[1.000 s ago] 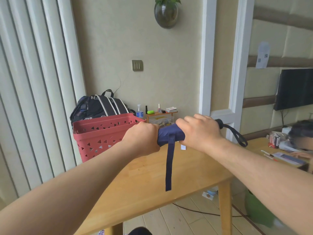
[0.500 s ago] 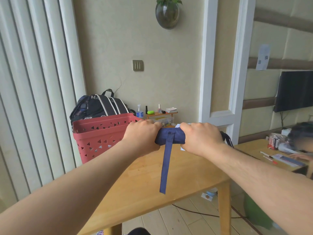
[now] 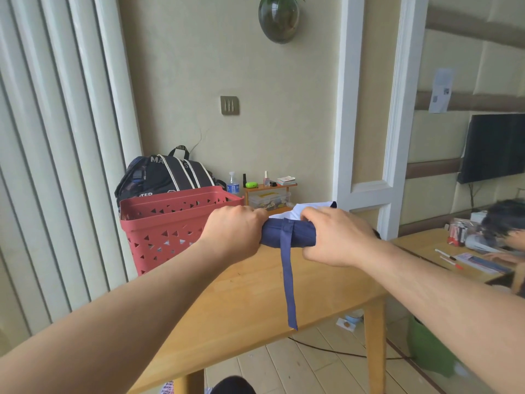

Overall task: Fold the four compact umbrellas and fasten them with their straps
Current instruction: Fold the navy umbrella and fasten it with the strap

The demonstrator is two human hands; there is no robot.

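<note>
Since the frame 1.0 s ago, the navy compact umbrella (image 3: 288, 234) has been turned in the hands: its wrist loop, then seen trailing beyond the right hand, is no longer visible, and a pale inner face of canopy now shows along the top edge of the roll. The fastening strap (image 3: 289, 280) has been carried slightly toward the right hand.

The umbrella is held level, above the far part of the wooden table (image 3: 255, 302) and clear of its surface. A clenched grip is kept on 1 end of the roll by the left hand (image 3: 233, 233), and the other end is grasped by the right hand (image 3: 336, 237), fingers curled over the top. The strap hangs free from the middle of the roll, its end unfastened. A red plastic basket (image 3: 170, 223) stands on the table just beyond the left hand; its contents cannot be made out.

The step in hand is judged to be the rolling of the canopy tight about the shaft. The pale flap is not yet tucked, so further twisting appears to be required. The next move would call for 1 hand to be freed while the roll is kept tight by the other, the strap to be wound round the bundle, and its end pressed onto the fastener, which is not visible here. Only 1 of the 4 umbrellas is in view.
</note>
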